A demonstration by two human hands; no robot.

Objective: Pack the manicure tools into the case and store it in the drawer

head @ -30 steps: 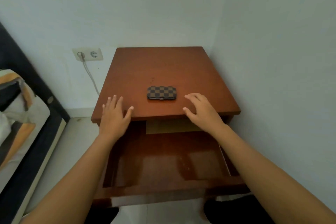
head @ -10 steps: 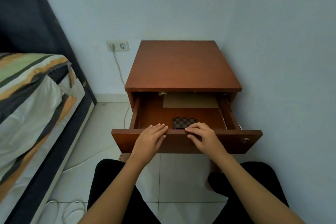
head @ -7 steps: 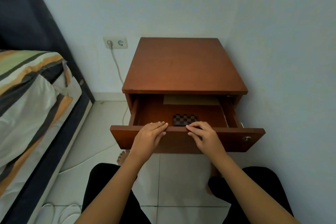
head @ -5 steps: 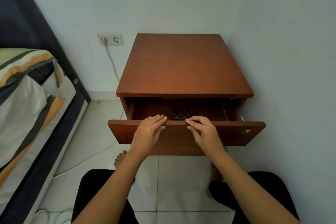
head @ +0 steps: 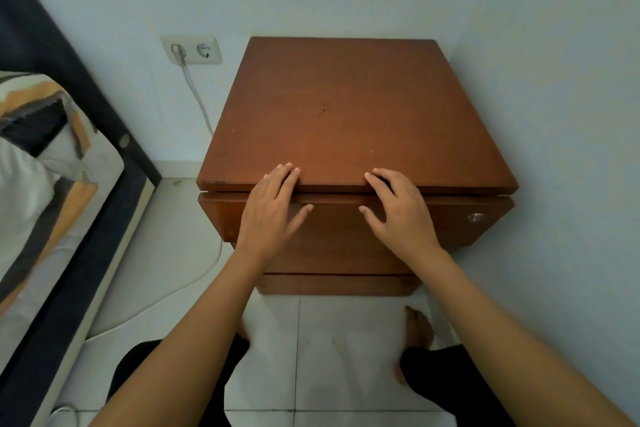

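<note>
The brown wooden nightstand (head: 353, 107) stands in the room's corner with its drawer (head: 339, 229) pushed in, only a thin dark gap showing under the top. My left hand (head: 272, 215) lies flat on the drawer front, fingers spread, fingertips over the top edge. My right hand (head: 398, 211) rests the same way a little to the right. Neither hand holds anything. The checkered manicure case is hidden inside the drawer.
A round metal lock (head: 475, 217) sits on the drawer front at the right. A wall socket (head: 192, 50) with a white cable (head: 199, 97) is at the left. A bed with striped bedding (head: 38, 163) runs along the left. My knees and bare feet are on white floor tiles (head: 332, 357).
The case went from the nightstand top into the drawer. Both hands have pushed the drawer in until the case and the drawer's inside are out of sight.
</note>
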